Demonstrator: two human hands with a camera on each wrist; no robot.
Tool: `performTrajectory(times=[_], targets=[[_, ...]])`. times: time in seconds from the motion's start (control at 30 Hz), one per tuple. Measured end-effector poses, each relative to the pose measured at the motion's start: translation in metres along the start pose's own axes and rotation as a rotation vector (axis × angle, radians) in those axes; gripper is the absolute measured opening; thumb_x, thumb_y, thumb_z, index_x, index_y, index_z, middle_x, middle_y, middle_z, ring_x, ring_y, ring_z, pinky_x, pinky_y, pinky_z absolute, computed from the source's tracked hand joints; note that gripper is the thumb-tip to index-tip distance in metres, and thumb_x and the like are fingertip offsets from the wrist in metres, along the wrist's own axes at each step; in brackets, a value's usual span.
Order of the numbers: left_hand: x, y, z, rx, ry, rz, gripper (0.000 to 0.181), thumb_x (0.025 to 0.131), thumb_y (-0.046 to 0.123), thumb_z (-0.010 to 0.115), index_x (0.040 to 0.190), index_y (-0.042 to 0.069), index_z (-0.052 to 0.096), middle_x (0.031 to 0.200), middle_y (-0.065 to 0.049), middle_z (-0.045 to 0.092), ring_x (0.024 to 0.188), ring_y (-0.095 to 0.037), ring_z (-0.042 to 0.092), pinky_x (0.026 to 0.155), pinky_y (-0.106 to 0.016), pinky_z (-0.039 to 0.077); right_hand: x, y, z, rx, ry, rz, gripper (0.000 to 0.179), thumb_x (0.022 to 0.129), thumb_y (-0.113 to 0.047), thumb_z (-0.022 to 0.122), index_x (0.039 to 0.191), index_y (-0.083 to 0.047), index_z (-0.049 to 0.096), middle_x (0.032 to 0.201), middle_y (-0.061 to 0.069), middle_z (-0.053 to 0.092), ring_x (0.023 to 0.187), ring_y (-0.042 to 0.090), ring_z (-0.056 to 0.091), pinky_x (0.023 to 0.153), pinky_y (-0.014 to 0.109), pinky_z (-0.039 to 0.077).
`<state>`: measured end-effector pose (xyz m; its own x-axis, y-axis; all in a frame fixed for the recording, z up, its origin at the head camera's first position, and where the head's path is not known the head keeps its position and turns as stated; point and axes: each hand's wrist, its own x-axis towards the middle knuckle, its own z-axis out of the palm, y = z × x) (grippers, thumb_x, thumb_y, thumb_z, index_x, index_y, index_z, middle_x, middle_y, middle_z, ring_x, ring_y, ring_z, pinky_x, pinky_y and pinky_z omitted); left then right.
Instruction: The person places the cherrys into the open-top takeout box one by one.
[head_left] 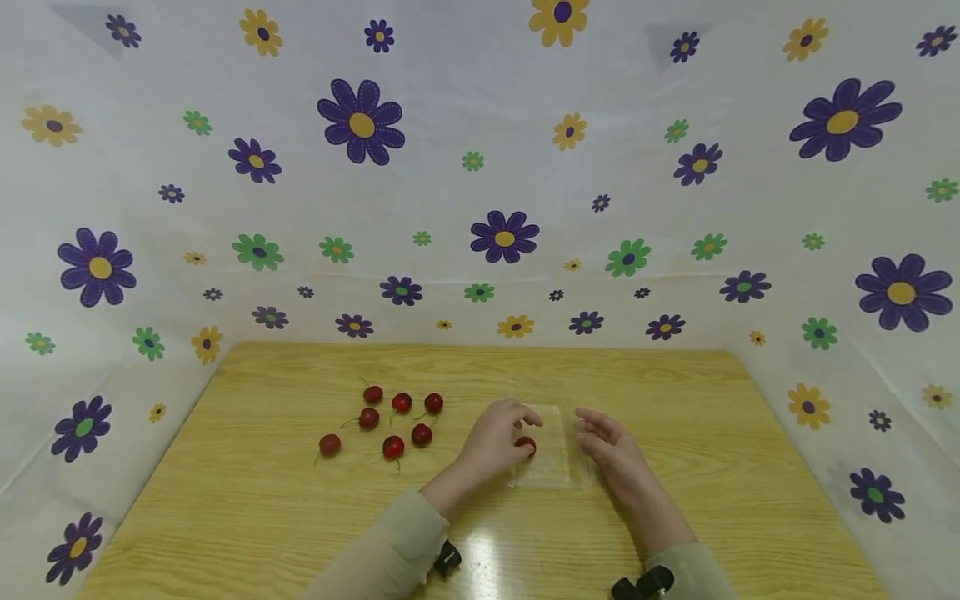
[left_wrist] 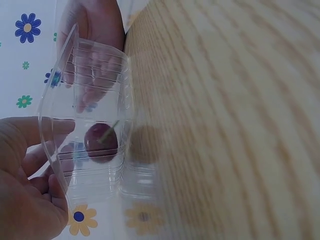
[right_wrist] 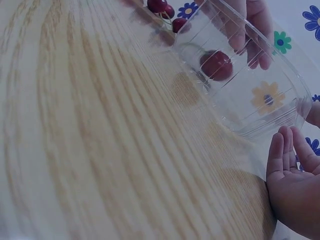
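Note:
A clear plastic container [head_left: 553,477] stands on the table with one dark red cherry [left_wrist: 101,143] in it, its stem showing. My left hand [head_left: 489,442] reaches over the container's left rim, its fingers loosely bent above the cherry. In the left wrist view a small gap shows between fingertips and cherry. At the container's right side is my right hand [head_left: 617,457], fingers extended and slightly bent, holding nothing. Whether those fingertips touch the wall [right_wrist: 295,120] I cannot tell. Several more cherries [head_left: 393,447] with stems lie loose on the table, left of my left hand.
The wooden table [head_left: 285,517] ends at a white cloth [head_left: 450,200] printed with flowers, which rises at the back and both sides. A black wrist strap device [head_left: 447,558] sits by the left sleeve, and another [head_left: 645,583] by the right.

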<state>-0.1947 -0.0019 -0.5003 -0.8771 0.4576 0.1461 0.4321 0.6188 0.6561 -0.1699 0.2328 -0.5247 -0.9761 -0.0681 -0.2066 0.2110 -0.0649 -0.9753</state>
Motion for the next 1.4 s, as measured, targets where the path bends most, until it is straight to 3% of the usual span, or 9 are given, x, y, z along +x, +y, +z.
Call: performTrajectory(times=[0.2,0.6,1.0,1.4], targets=[[-0.001,0.002,-0.002,-0.071,0.003,-0.028,0.026,0.093,0.005,0.080,0.117,0.011,0.077,0.119,-0.004,0.075,0.104,-0.023,0.067,0.087,-0.032,0.058,0.000,0.000,-0.001,-0.013,-0.001,0.017,0.049,0.106,-0.004,0.060,0.153,0.004,0.047,0.117,-0.008,0.060,0.106,0.002,0.059,0.090,0.016,0.052],[-0.002,0.001,-0.013,-0.206,0.039,-0.024,0.026,0.096,0.002,0.073,0.121,0.011,0.075,0.120,-0.006,0.073,0.106,-0.023,0.068,0.091,-0.033,0.058,0.000,0.003,-0.003,-0.004,0.019,0.008,0.052,0.106,-0.004,0.061,0.154,0.006,0.045,0.117,-0.007,0.061,0.105,0.002,0.060,0.089,0.016,0.053],[-0.013,-0.022,-0.025,-0.232,0.115,-0.026,0.025,0.094,-0.001,0.075,0.119,0.004,0.075,0.117,-0.010,0.074,0.100,-0.025,0.069,0.089,-0.033,0.060,-0.002,0.003,-0.005,-0.019,-0.004,0.013,0.054,0.106,-0.005,0.060,0.156,0.006,0.043,0.118,-0.008,0.060,0.108,0.002,0.060,0.092,0.015,0.053],[-0.034,-0.050,-0.039,-0.236,0.193,-0.103,0.022,0.094,-0.002,0.076,0.113,0.007,0.077,0.111,-0.007,0.076,0.095,-0.019,0.067,0.087,-0.032,0.059,0.000,0.002,-0.003,-0.012,-0.016,-0.006,0.054,0.106,-0.004,0.059,0.155,0.008,0.041,0.118,-0.007,0.060,0.107,0.002,0.060,0.092,0.016,0.053]])
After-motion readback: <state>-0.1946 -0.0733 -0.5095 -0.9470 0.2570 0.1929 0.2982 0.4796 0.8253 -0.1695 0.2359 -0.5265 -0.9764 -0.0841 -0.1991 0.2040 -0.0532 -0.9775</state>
